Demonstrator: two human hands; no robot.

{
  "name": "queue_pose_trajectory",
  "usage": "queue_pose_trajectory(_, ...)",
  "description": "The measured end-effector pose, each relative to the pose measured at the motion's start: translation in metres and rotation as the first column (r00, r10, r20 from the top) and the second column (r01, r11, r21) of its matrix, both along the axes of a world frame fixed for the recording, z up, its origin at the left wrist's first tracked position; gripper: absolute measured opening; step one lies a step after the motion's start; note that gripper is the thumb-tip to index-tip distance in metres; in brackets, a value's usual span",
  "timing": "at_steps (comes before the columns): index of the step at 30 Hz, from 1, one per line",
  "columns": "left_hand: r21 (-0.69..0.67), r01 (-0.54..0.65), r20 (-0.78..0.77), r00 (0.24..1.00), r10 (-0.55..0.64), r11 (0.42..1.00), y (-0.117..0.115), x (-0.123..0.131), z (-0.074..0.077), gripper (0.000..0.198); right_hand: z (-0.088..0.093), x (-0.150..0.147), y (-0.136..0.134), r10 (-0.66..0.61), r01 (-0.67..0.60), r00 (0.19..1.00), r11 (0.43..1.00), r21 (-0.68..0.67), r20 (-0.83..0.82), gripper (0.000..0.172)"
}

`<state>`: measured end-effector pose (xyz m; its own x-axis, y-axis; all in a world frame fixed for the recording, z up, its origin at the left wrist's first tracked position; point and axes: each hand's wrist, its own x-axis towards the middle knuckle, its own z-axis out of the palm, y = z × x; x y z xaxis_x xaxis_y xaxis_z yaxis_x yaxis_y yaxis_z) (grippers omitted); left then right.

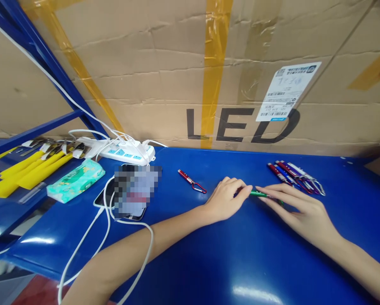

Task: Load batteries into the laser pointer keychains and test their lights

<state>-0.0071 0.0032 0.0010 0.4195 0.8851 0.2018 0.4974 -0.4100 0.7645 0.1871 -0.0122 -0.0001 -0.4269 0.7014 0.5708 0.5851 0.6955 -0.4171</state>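
Note:
A small green pen-shaped flashlight (pixel 258 194) lies on the blue table (pixel 209 254), held at both ends. My left hand (pixel 225 198) pinches its left end with curled fingers. My right hand (pixel 299 208) covers its right end, fingers stretched along it and pressing on it. A red flashlight with a red carabiner clip (pixel 191 181) lies alone to the left of my left hand. Several more red, blue and silver flashlights (pixel 296 176) lie bunched just beyond my right hand.
A large taped cardboard box marked LED (pixel 209 72) stands along the table's back edge. A white power strip (pixel 123 150), a phone with white cables (pixel 126 199), a green tissue pack (pixel 75 180) and yellow-handled tools (pixel 31 167) lie at the left.

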Motion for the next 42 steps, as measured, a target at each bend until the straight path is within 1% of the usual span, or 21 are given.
queue_pose_trajectory(2,0.003,0.017,0.028,0.999,-0.017,1.000,-0.001,-0.001,0.000,0.028,-0.003,-0.003,-0.001,0.015,-0.016,1.000,0.995,-0.095,-0.012,0.026)
queue_pose_trajectory(4,0.019,0.046,0.039,0.998,-0.047,0.999,-0.002,-0.001,0.000,0.024,-0.004,-0.007,-0.004,0.010,-0.016,1.000,0.972,-0.233,-0.028,0.029)
queue_pose_trajectory(7,0.057,0.098,0.012,0.995,-0.098,0.994,-0.004,-0.001,0.001,0.018,-0.001,-0.013,-0.008,-0.027,-0.009,0.997,0.894,-0.448,-0.074,0.038)
queue_pose_trajectory(9,0.085,0.104,-0.004,0.995,-0.104,0.991,-0.005,-0.001,0.003,0.015,0.001,-0.016,-0.010,-0.056,-0.009,0.993,0.847,-0.531,-0.107,0.043)
queue_pose_trajectory(10,0.102,0.101,-0.008,0.995,-0.101,0.990,-0.005,-0.001,0.004,0.014,0.002,-0.017,-0.010,-0.066,-0.007,0.991,0.837,-0.547,-0.114,0.044)
queue_pose_trajectory(13,0.144,0.090,-0.009,0.996,-0.090,0.985,-0.006,0.000,0.005,0.013,0.001,-0.016,-0.008,-0.071,0.003,0.992,0.839,-0.544,-0.103,0.044)
queue_pose_trajectory(16,0.129,0.066,-0.012,0.998,-0.065,0.989,-0.006,0.002,0.005,0.014,-0.002,-0.014,-0.006,-0.065,0.015,0.995,0.853,-0.522,-0.078,0.039)
queue_pose_trajectory(19,0.028,0.048,0.035,0.998,-0.049,0.998,-0.005,0.002,0.005,0.016,-0.005,-0.013,-0.006,-0.047,0.024,0.998,0.884,-0.468,-0.038,0.037)
queue_pose_trajectory(22,-0.130,0.012,0.173,0.985,0.011,0.991,-0.003,0.000,0.005,0.015,-0.007,-0.013,-0.007,-0.058,0.068,0.998,0.923,-0.378,0.038,0.036)
queue_pose_trajectory(24,-0.189,-0.002,0.253,0.966,0.051,0.982,-0.002,-0.001,0.006,0.014,-0.007,-0.013,-0.007,-0.046,0.072,0.995,0.937,-0.342,0.083,0.037)
queue_pose_trajectory(26,-0.228,0.005,0.333,0.940,0.073,0.974,-0.001,-0.002,0.005,0.013,-0.006,-0.013,-0.007,-0.017,0.050,0.995,0.941,-0.334,0.100,0.039)
queue_pose_trajectory(27,-0.251,0.015,0.383,0.920,0.085,0.968,0.001,-0.002,0.005,0.012,-0.005,-0.013,-0.007,-0.002,0.037,0.995,0.942,-0.334,0.103,0.039)
queue_pose_trajectory(29,-0.306,0.048,0.505,0.855,0.120,0.951,0.004,-0.001,0.004,0.013,-0.003,-0.013,-0.006,0.019,0.017,0.995,0.940,-0.340,0.102,0.038)
queue_pose_trajectory(32,-0.368,0.090,0.667,0.719,0.195,0.926,0.009,0.003,0.000,0.015,-0.001,-0.012,-0.004,0.038,-0.002,0.995,0.924,-0.382,0.088,0.038)
queue_pose_trajectory(34,-0.425,0.084,0.725,0.628,0.284,0.901,0.010,0.007,-0.001,0.016,-0.001,-0.011,-0.004,0.049,-0.016,0.996,0.914,-0.407,0.071,0.039)
queue_pose_trajectory(36,-0.473,0.096,0.748,0.570,0.341,0.876,0.010,0.009,-0.001,0.019,-0.001,-0.011,-0.004,0.058,-0.029,0.997,0.911,-0.411,0.058,0.039)
queue_pose_trajectory(37,-0.477,0.126,0.757,0.562,0.334,0.870,0.010,0.010,-0.001,0.022,-0.002,-0.010,-0.005,0.059,-0.034,0.997,0.913,-0.408,0.049,0.038)
queue_pose_trajectory(39,-0.446,0.217,0.772,0.584,0.251,0.868,0.007,0.011,0.001,0.025,-0.003,-0.009,-0.005,0.063,-0.045,0.997,0.913,-0.405,0.031,0.037)
queue_pose_trajectory(40,-0.425,0.252,0.765,0.613,0.196,0.869,0.006,0.011,0.002,0.024,-0.004,-0.008,-0.005,0.071,-0.056,0.997,0.912,-0.407,0.023,0.036)
queue_pose_trajectory(41,-0.405,0.266,0.739,0.658,0.143,0.875,0.005,0.011,0.003,0.022,-0.004,-0.007,-0.005,0.083,-0.069,0.996,0.910,-0.409,0.016,0.035)
queue_pose_trajectory(42,-0.385,0.257,0.696,0.712,0.096,0.886,0.003,0.011,0.004,0.019,-0.005,-0.006,-0.005,0.096,-0.082,0.995,0.906,-0.416,0.014,0.034)
